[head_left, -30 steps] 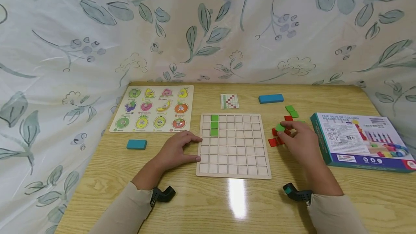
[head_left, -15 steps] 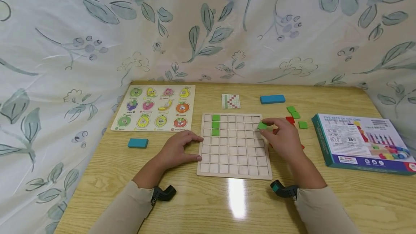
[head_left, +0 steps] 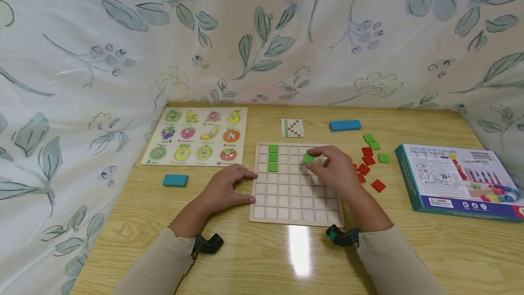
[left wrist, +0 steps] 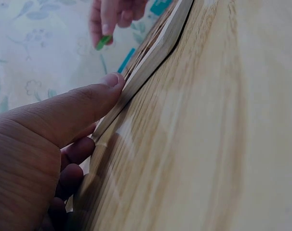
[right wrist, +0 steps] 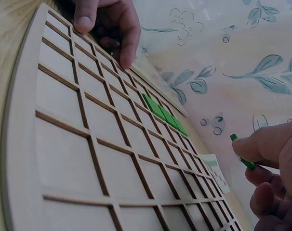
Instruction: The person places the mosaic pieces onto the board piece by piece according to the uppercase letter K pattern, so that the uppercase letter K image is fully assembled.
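My right hand (head_left: 339, 172) pinches a small green square tile (head_left: 308, 158) between thumb and fingers, above the upper right part of a wooden grid board (head_left: 283, 212). In the right wrist view that tile (right wrist: 242, 152) is seen edge-on, apart from the board. Three green tiles (head_left: 273, 158) lie in a row down the board's second column from the left. My left hand (head_left: 221, 190) rests at the board's left edge, with the thumb and a finger touching it. Seen from the left wrist, the thumb (left wrist: 95, 98) lies against the board's side (left wrist: 141, 72).
Loose red tiles (head_left: 368, 160) and green tiles (head_left: 383, 158) lie right of the board, beside a cardboard box (head_left: 434, 181). Behind the board are a small pattern card (head_left: 292, 128) and a blue block (head_left: 345, 125). A fruit puzzle (head_left: 196, 138) and another blue block (head_left: 175, 180) are at left.
My right hand has picked the green tile out of the loose pile and carried it left over the board. The left hand has stayed at the board's edge.
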{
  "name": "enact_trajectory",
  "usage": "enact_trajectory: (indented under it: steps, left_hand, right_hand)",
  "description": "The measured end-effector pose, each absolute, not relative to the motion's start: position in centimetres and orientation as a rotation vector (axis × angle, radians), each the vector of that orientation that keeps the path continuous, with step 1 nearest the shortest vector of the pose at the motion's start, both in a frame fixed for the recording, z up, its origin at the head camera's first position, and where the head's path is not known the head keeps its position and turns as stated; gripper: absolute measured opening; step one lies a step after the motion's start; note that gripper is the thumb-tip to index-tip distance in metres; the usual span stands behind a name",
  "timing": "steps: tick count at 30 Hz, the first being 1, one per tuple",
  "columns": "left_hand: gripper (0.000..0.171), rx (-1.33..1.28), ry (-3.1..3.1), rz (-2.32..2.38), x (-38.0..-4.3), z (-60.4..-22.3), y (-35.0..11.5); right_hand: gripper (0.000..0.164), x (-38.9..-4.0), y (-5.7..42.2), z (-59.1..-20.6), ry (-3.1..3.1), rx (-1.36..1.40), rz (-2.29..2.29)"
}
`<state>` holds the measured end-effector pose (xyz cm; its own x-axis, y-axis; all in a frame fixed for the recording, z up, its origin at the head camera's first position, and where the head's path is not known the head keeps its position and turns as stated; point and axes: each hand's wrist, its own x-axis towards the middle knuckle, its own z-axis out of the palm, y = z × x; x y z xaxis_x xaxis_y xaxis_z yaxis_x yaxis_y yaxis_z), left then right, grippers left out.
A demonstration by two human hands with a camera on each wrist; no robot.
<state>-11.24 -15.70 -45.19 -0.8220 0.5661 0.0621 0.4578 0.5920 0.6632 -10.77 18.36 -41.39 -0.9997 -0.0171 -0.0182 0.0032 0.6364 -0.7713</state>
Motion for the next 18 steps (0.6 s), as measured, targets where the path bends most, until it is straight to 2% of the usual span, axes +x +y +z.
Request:
enact_trajectory:
  steps: [18]
  left_hand:
    - [0.056, 0.875, 2.665, 1.013, -11.5, -45.3, -15.6]
  right_hand:
    - [0.03, -10.9, 14.2, -42.7, 2.746, -0.289, -1.328]
